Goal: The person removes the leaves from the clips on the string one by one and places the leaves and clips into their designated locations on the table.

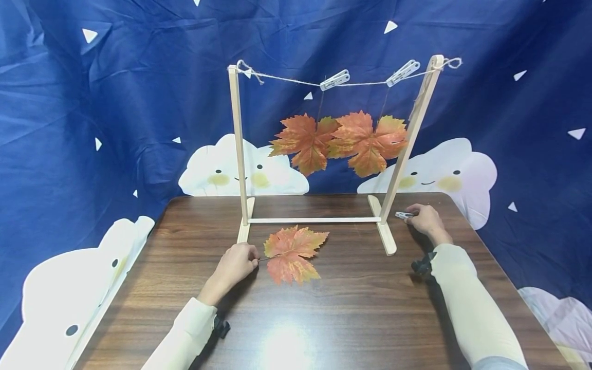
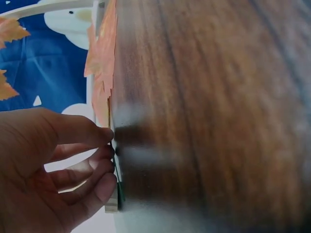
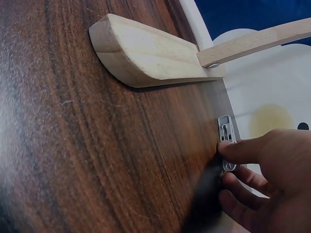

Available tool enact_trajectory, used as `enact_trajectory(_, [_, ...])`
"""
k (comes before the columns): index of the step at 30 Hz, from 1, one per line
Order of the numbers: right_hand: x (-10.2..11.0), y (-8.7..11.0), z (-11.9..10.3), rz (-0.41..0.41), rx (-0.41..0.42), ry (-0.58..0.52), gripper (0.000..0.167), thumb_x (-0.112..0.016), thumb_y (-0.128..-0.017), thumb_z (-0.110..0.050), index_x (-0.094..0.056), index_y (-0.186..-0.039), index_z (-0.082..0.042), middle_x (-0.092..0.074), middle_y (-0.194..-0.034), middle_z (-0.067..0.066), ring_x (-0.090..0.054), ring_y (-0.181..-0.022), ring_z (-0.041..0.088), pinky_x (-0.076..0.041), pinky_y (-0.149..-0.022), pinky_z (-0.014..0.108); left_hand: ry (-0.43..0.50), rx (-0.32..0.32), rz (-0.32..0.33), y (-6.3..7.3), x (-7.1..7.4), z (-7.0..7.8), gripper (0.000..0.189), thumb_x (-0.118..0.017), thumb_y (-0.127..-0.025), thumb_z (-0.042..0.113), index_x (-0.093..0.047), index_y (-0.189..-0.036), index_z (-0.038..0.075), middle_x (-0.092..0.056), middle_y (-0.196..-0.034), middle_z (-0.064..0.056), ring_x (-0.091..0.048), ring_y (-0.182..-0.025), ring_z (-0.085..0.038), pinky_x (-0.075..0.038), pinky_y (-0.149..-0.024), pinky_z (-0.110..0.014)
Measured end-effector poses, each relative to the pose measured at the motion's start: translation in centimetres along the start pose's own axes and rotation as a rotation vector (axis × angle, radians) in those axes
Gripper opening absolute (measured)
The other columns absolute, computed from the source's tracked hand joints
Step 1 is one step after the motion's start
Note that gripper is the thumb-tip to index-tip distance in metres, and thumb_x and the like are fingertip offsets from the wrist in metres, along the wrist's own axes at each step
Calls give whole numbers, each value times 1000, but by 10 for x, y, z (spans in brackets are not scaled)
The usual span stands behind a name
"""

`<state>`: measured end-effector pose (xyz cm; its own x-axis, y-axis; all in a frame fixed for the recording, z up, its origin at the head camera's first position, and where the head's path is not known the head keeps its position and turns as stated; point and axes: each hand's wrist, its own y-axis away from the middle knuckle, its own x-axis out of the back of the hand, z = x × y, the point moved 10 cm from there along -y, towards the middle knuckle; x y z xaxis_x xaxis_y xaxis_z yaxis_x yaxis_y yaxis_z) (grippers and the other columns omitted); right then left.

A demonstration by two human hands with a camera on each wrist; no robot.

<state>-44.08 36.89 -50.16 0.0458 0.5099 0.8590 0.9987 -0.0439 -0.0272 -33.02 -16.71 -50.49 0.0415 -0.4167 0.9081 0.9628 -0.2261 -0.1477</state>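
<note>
An orange maple leaf (image 1: 296, 255) lies on the table in front of the rack. At its stem, my left hand (image 1: 238, 262) pinches with the fingertips; in the left wrist view the leaf (image 2: 103, 63) is seen edge-on beyond the left hand (image 2: 53, 165). To the right of the rack's foot, my right hand (image 1: 423, 220) pinches a white clothespin (image 1: 404, 215) at the tabletop. The right wrist view shows the clothespin (image 3: 225, 128) between thumb and fingers of the right hand (image 3: 272, 179). Two more leaves (image 1: 305, 143) hang from the string under clothespins (image 1: 335, 80).
A wooden rack (image 1: 237, 139) with a string (image 1: 287, 79) tied between its posts stands at the back of the brown table (image 1: 351, 318). Its right foot (image 3: 150, 51) lies beside the right hand. A blue curtain (image 1: 139, 92) with clouds hangs behind.
</note>
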Motion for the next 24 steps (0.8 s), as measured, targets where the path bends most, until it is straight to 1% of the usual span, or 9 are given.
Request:
enact_trajectory(5, [0,0,-2,-2,16,-2,45,-73,-93,-13,-63,-132,8,-69,-123,36,-63,-116,56,-47,-103,70,5,17,-12,0,1,0,8,-81,-83,9,-76,-85,16,-72,-84,-2,-68,-76,-22,-57,-69,-45])
enact_trajectory(11, [-2,0,0,-9,21,-6,46,-73,-93,-13,-62,-132,9,-69,-121,36,-63,-114,56,-46,-103,70,6,24,-26,-1,1,1,6,-80,-84,12,-76,-86,17,-72,-85,-1,-68,-77,-20,-57,-70,-44])
enact_trajectory(15, [-2,-2,3,-15,15,-19,47,-71,-94,-14,-61,-133,10,-68,-124,38,-63,-116,57,-47,-104,68,8,19,-16,-1,4,2,5,-78,-85,13,-77,-87,18,-71,-85,0,-67,-76,-19,-57,-69,-44])
enact_trajectory(18, [-1,-1,4,-20,4,-35,47,-68,-97,-16,-60,-135,11,-67,-126,38,-65,-113,55,-53,-99,64,12,22,-4,-2,7,1,2,-78,-87,14,-77,-87,16,-70,-84,1,-66,-75,-19,-56,-69,-43])
enact_trajectory(20, [3,0,3,-8,3,-45,45,-66,-99,-18,-61,-134,10,-67,-125,38,-67,-109,53,-56,-93,59,19,31,4,-3,10,1,1,-77,-88,16,-77,-88,15,-70,-84,1,-66,-75,-18,-56,-68,-43])
enact_trajectory(22, [10,2,0,20,3,-48,42,-64,-101,-20,-63,-131,9,-70,-121,36,-70,-103,50,-57,-89,55,29,37,9,-5,13,0,4,-76,-90,18,-77,-88,14,-70,-84,1,-66,-76,-18,-56,-69,-43])
enact_trajectory(24, [20,4,-2,62,0,-46,38,-63,-103,-21,-65,-129,7,-71,-118,33,-70,-101,48,-55,-89,56,42,35,23,-7,17,1,6,-75,-91,19,-77,-89,13,-71,-86,1,-67,-78,-19,-57,-70,-45])
